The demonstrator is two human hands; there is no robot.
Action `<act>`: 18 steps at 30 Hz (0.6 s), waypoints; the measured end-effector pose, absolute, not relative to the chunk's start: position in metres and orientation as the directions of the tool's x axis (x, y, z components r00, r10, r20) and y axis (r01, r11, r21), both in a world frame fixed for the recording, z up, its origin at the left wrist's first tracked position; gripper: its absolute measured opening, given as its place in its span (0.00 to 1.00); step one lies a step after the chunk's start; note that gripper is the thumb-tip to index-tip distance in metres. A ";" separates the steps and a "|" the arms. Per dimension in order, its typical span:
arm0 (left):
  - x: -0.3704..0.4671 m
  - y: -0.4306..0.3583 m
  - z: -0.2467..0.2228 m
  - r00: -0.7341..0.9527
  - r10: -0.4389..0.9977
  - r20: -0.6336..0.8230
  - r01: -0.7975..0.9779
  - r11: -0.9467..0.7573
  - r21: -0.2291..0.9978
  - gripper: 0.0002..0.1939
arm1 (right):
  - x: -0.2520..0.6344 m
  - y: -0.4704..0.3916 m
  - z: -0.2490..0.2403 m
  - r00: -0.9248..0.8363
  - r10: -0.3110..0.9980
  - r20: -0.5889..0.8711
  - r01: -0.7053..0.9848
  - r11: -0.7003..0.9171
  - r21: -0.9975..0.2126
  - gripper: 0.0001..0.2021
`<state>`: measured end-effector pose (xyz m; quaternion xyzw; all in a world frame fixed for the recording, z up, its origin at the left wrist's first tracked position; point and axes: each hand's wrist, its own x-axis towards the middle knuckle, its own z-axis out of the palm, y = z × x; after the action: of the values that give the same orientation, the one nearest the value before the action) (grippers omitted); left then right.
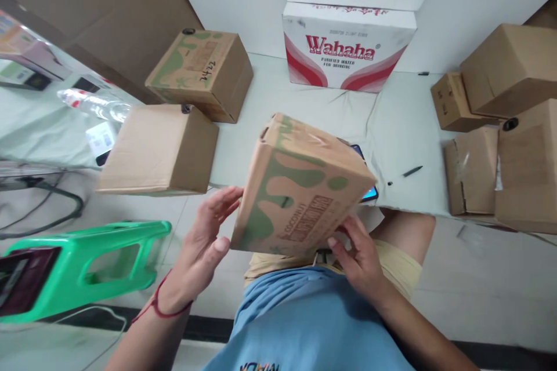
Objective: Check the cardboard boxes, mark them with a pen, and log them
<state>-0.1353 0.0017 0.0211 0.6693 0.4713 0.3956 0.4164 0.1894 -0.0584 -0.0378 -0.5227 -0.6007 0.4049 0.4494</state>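
Observation:
A brown cardboard box with green splash shapes and the word "COCONUT" is held tilted above my lap, at the table's front edge. My right hand grips its lower right edge, thumb and fingers on the cardboard. Beside the box's left edge is my left hand, fingers stretched and thumb apart. Its fingertips reach the edge; whether they press on it I cannot tell. Partly hidden behind the box lies a phone with a lit screen. A dark pen rests to the right of it.
Left on the table are a plain box, a green-patterned box marked 2422, and a plastic bottle. A white Wahaha carton stands at the back. Several brown boxes are stacked right. A green stool is at lower left.

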 end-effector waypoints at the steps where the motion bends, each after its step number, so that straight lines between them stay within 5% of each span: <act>1: -0.134 0.003 0.019 0.245 0.967 0.078 0.335 -0.159 0.929 0.38 | 0.189 -0.057 -0.036 -0.074 0.984 0.159 0.317 0.175 -0.932 0.27; 3: -0.131 0.006 0.013 0.232 0.972 -0.042 0.425 -0.062 0.903 0.46 | 0.188 -0.056 -0.033 -0.138 0.967 0.213 0.399 0.251 -0.882 0.34; 6: -0.126 0.006 0.005 0.101 0.985 -0.141 0.431 0.085 0.898 0.43 | 0.186 -0.054 -0.027 -0.242 0.942 0.235 0.446 0.322 -0.835 0.40; 10: -0.118 0.002 -0.005 -0.119 0.954 -0.277 0.099 0.289 0.952 0.35 | 0.181 -0.045 -0.012 -0.352 0.879 0.322 0.420 0.455 -0.785 0.42; 14: -0.108 0.001 -0.009 -0.179 0.862 -0.474 -0.240 0.429 0.871 0.32 | 0.169 -0.031 0.013 -0.460 0.761 0.457 0.326 0.623 -0.711 0.36; 18: -0.098 0.003 -0.010 -0.077 0.898 -0.433 -0.226 0.407 0.885 0.27 | 0.155 -0.021 0.032 -0.490 0.674 0.553 0.227 0.711 -0.665 0.29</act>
<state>-0.0982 0.0026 -0.0103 0.2934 0.5729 0.4586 0.6126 0.1549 -0.0207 0.0322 -0.2741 -0.8221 0.2633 0.4239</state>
